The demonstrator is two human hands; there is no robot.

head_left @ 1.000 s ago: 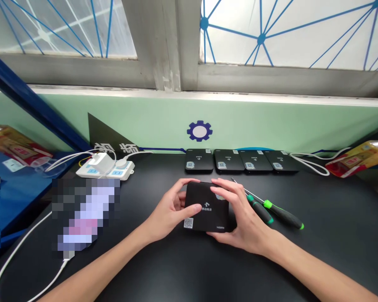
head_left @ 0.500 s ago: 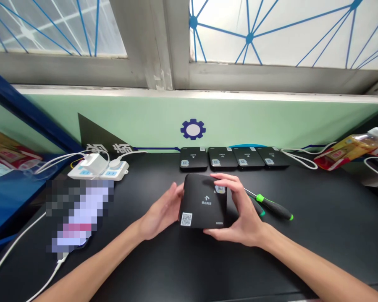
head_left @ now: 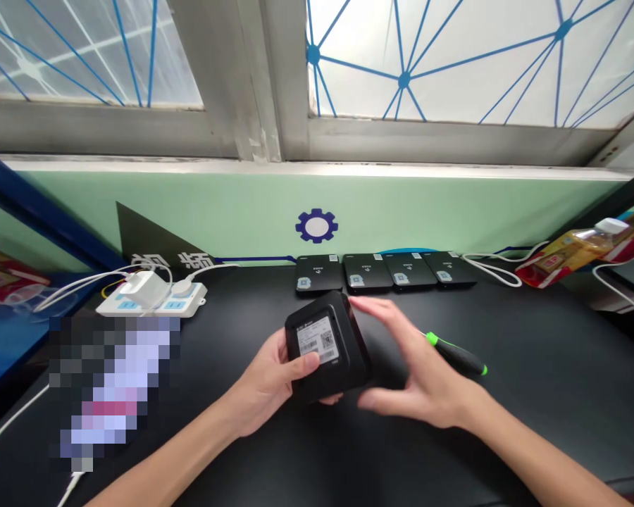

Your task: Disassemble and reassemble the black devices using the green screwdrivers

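Note:
A black set-top box (head_left: pixel 309 384) is held above the table, tilted, with its underside and white barcode label turned up. My left hand (head_left: pixel 267 384) grips its left side, the thumb lying on the label and other fingers under the box. My right hand (head_left: pixel 417 373) is spread in a wide C at the box's right; its index fingertip is at the top corner, and whether it touches I cannot tell. Behind my right hand lies a black and green screwdriver (head_left: pixel 459 357), its shaft partly hidden.
Several similar black boxes (head_left: pixel 320 274) stand in a row along the wall. At left are a white power strip (head_left: pixel 190 299) with plugs and a blurred-out device (head_left: pixel 121 394) on a white cable. A bottle (head_left: pixel 592 243) and a white cable (head_left: pixel 494 267) are at the back right.
The box has been flipped from its logo side to its label side. My left hand now grips it with the thumb on top, while my right hand has loosened and opened.

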